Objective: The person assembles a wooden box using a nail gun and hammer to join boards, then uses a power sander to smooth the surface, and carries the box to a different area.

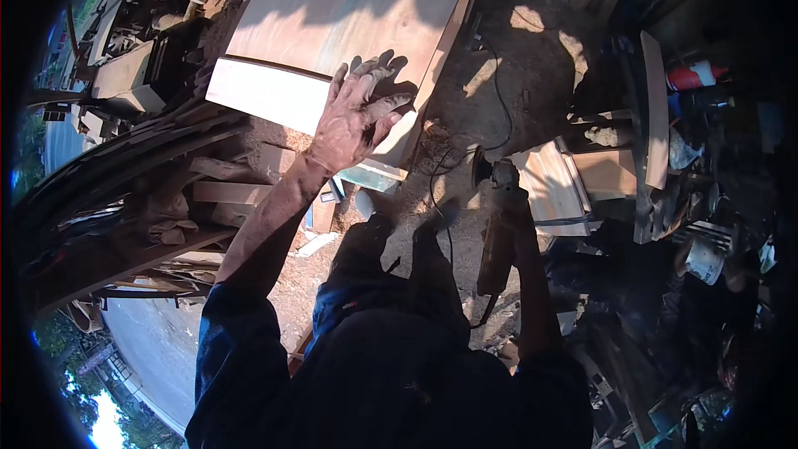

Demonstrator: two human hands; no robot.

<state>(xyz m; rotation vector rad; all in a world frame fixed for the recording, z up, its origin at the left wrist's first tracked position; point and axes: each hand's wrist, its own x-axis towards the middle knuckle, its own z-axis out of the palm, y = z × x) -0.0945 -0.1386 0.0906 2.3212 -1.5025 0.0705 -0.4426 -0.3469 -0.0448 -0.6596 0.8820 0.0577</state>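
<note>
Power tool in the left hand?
No, the right hand holds the power tool, while the left hand is over the wooden panel with no tool in it.

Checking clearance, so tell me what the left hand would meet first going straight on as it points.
The left hand would likely meet the wooden panel first, since it points across that face; whether it touches there now is unclear from this view.

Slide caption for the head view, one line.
Left hand spread over a partly sunlit wooden panel, right hand gripping a corded angle grinder.
</note>
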